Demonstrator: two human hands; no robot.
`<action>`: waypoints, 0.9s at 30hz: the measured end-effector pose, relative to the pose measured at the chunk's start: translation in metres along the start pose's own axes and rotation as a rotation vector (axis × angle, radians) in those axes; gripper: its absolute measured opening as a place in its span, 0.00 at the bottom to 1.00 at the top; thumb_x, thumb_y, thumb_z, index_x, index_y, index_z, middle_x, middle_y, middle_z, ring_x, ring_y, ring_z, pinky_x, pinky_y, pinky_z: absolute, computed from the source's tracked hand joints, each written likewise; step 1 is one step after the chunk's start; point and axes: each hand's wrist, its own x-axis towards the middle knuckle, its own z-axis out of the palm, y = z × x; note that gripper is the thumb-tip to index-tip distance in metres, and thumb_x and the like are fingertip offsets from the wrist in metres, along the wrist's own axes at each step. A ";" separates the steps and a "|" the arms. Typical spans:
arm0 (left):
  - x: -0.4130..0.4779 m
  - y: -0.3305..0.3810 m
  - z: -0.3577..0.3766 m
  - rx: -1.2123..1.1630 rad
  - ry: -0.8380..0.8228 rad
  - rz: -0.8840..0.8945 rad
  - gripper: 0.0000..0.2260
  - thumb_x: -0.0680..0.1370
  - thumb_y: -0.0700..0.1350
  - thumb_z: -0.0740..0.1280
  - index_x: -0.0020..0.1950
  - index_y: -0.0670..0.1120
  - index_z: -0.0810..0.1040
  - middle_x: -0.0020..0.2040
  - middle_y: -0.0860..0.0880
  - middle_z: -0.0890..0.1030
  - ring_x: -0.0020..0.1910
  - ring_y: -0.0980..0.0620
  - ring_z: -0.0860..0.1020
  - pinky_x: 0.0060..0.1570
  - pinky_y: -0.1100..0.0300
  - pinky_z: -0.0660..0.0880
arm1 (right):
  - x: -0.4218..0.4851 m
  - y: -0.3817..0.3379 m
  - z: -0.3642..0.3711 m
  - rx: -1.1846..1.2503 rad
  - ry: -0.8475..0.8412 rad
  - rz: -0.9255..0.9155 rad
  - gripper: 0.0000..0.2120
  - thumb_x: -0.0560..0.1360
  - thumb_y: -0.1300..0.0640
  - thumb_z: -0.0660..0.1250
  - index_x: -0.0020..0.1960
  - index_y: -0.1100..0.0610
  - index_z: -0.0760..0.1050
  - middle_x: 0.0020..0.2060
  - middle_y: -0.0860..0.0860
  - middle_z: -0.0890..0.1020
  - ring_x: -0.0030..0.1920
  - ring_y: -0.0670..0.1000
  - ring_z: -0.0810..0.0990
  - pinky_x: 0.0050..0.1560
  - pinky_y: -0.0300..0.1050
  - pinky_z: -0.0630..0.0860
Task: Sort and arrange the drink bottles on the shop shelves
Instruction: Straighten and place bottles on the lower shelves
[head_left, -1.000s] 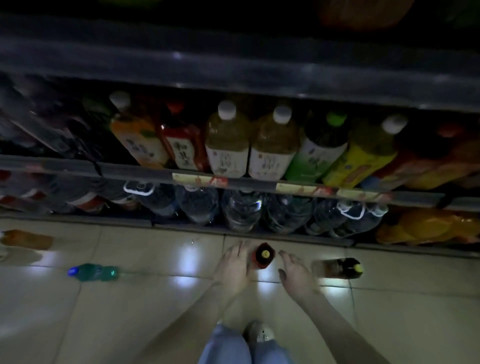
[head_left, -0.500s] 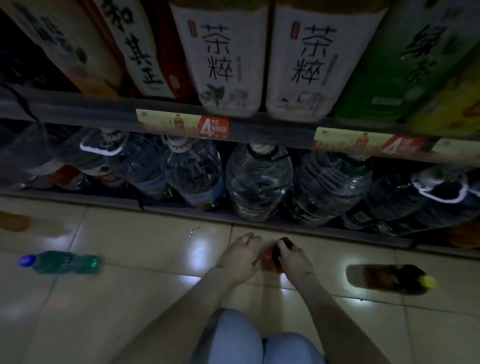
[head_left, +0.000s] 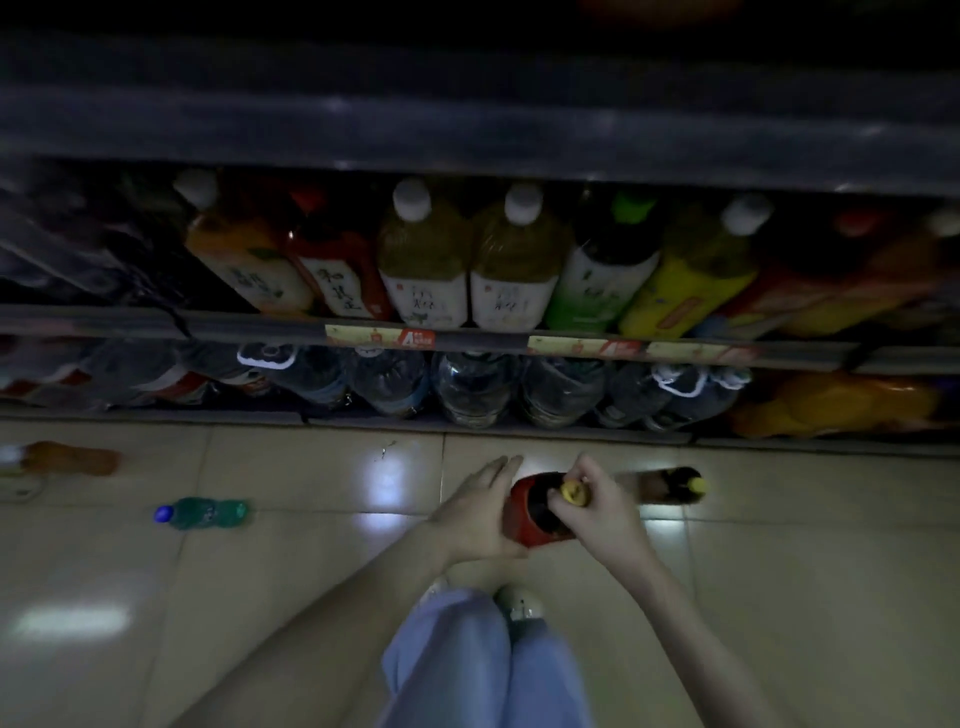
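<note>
**Two hands on 1 red-label bottle (head_left: 530, 514), low centre**

Vs 0.5 s ago: view sat close on the shelf labels, both hands low at the bottle, only its top showing. Now the view takes in more shelving, and the bottle is tilted so its red label shows. Vs 1 s ago: it stood upright betw. two spread hands, neither gripping. Can't tell if its base is off the tiles now.

Bottle sits betw. the hands, just below frame centre. On its left side the left hand (head_left: 475, 514) lies flat, fingers straight and together, pointing up-frame. At its top right the right hand (head_left: 602, 512) has fingers curled in, pinching the yellow cap (head_left: 571, 489).

Counts:
- Floor (head_left: 311, 571): 3 loose bottles lying down.
  - dark bottle (head_left: 665, 486) w/ yellow cap, just right of the right hand and partly behind it
  - green bottle (head_left: 208, 513) w/ blue cap, mid left
  - orange-brown bottle (head_left: 70, 458), far left edge
- Middle shelf (head_left: 234, 325), across mid frame: 6 tea bottles (head_left: 423, 260) readable. Orange label, red label, 2 white-label w/ white caps, green label, yellow label. More to the right, too dark to count.
- Bottom shelf (head_left: 156, 415): 6 clear water jugs (head_left: 472, 387) in a row; darker ones at left are blurred.
- Price strips (head_left: 379, 338) on the middle rail.
- Bottom centre: pale blue trousers (head_left: 457, 665), 1 shoe (head_left: 519, 605).
</note>
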 end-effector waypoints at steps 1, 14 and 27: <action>-0.019 0.021 -0.009 -0.004 0.010 0.028 0.52 0.65 0.56 0.78 0.79 0.50 0.49 0.76 0.46 0.59 0.74 0.48 0.61 0.69 0.57 0.63 | -0.023 -0.023 -0.021 0.056 0.024 -0.002 0.13 0.70 0.60 0.72 0.38 0.53 0.66 0.28 0.46 0.71 0.30 0.43 0.70 0.33 0.42 0.66; -0.183 0.258 -0.125 -0.211 0.086 0.276 0.32 0.63 0.57 0.78 0.63 0.54 0.70 0.56 0.55 0.80 0.54 0.56 0.79 0.56 0.56 0.78 | -0.188 -0.173 -0.234 0.253 0.269 -0.016 0.25 0.71 0.38 0.68 0.62 0.50 0.72 0.46 0.46 0.78 0.48 0.47 0.78 0.44 0.40 0.73; -0.211 0.379 -0.141 0.287 0.450 0.310 0.31 0.61 0.64 0.70 0.57 0.50 0.67 0.45 0.55 0.78 0.42 0.51 0.77 0.40 0.56 0.76 | -0.212 -0.185 -0.294 0.301 0.319 -0.151 0.49 0.61 0.42 0.79 0.72 0.47 0.54 0.65 0.50 0.70 0.62 0.52 0.73 0.62 0.51 0.74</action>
